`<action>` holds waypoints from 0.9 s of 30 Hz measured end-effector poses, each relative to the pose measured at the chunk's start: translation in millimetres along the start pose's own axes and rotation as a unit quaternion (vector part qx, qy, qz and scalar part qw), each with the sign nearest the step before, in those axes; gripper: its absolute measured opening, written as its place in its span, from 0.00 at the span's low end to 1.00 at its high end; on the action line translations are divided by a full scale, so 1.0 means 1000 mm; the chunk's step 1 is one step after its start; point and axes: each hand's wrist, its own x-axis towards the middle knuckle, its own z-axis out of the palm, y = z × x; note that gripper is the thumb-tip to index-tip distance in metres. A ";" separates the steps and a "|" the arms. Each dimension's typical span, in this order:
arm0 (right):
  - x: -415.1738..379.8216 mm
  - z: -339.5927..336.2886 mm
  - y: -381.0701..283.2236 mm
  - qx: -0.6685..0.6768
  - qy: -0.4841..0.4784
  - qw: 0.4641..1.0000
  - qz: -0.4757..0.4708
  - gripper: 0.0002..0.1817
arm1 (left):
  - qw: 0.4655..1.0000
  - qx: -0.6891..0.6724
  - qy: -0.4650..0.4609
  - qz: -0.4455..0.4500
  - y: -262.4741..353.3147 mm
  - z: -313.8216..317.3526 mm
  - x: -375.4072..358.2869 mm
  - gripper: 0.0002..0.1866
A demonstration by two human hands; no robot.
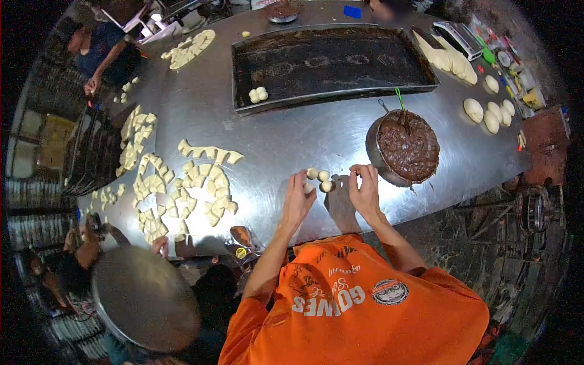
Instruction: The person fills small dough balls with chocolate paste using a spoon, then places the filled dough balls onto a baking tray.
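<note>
A deep round metal pot point(384, 159) held thick brown paste point(409, 152) and a green-handled utensil point(399, 98). A dark rectangular metal tray point(328, 61) contained a pale dough cluster point(258, 95) in its near-left corner. Small round cream dough balls point(323, 176) lay on the steel table point(267, 140) between the hands. The left hand point(297, 198) grasped another pale ball point(309, 187); whether the half-curled right hand point(365, 193) gripped anything was unclear.

Pale dough balls point(323, 176); clustered together

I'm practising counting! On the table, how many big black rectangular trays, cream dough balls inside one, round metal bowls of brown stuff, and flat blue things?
Big black rectangular tray: 1
Cream dough balls inside: 4
Round metal bowls: 2
Flat blue thing: 1
Total: 8
</note>
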 end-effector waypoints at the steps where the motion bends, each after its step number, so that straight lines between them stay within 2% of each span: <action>1: -0.006 0.002 0.003 0.008 -0.011 1.000 0.021 0.07 | 1.000 0.001 -0.003 0.000 -0.003 0.004 0.007 0.30; 3: -0.016 0.009 -0.001 0.014 -0.063 0.997 0.040 0.10 | 0.993 0.067 0.013 0.100 -0.009 0.010 0.016 0.30; 4: -0.023 0.015 0.000 0.033 -0.076 0.996 0.040 0.12 | 0.993 0.068 0.011 0.099 -0.013 0.011 0.015 0.30; 6: -0.031 0.022 -0.005 0.052 -0.123 0.990 0.054 0.18 | 0.975 0.195 0.049 0.093 -0.009 0.008 0.013 0.29; 7: -0.033 0.030 -0.001 0.053 -0.124 0.989 0.055 0.18 | 0.975 0.196 0.048 0.093 -0.011 0.008 0.013 0.29; 9: -0.033 0.046 0.002 0.024 -0.130 0.991 0.036 0.20 | 0.994 0.105 -0.007 0.030 -0.015 0.007 0.013 0.29; 11: -0.026 0.059 0.005 0.062 -0.136 0.987 0.060 0.21 | 0.996 0.086 -0.008 0.019 -0.014 0.011 0.014 0.29; 13: -0.023 0.068 0.003 0.117 -0.090 0.987 0.059 0.21 | 0.998 0.068 -0.009 0.007 -0.011 0.009 0.012 0.28; 15: -0.025 0.061 0.000 0.098 -0.120 0.987 0.045 0.24 | 0.992 0.103 -0.033 0.064 -0.011 0.003 0.015 0.32; 16: -0.026 0.057 -0.001 0.089 -0.116 0.989 0.029 0.27 | 0.992 0.103 -0.029 0.065 -0.013 -0.002 0.017 0.32; 18: -0.022 0.056 0.003 0.030 -0.102 0.994 -0.024 0.32 | 0.991 0.057 -0.095 0.078 -0.020 -0.010 0.022 0.36; 19: -0.015 0.058 0.008 0.030 -0.105 0.994 -0.025 0.32 | 0.991 0.055 -0.093 0.077 -0.024 -0.012 0.026 0.36; 21: 0.009 0.062 0.014 0.019 -0.184 0.981 -0.067 0.29 | 0.981 0.068 -0.154 0.096 -0.030 -0.015 0.041 0.38; 22: 0.020 0.062 0.014 0.057 -0.243 0.968 -0.010 0.26 | 0.984 0.025 -0.164 0.062 -0.032 -0.016 0.048 0.35; 25: 0.041 0.045 0.003 0.110 -0.295 0.948 -0.049 0.26 | 0.986 -0.057 -0.152 0.040 -0.005 -0.037 0.042 0.35; 27: 0.039 0.035 -0.008 0.116 -0.300 0.944 -0.077 0.26 | 0.988 -0.054 -0.129 0.062 0.000 -0.042 0.027 0.33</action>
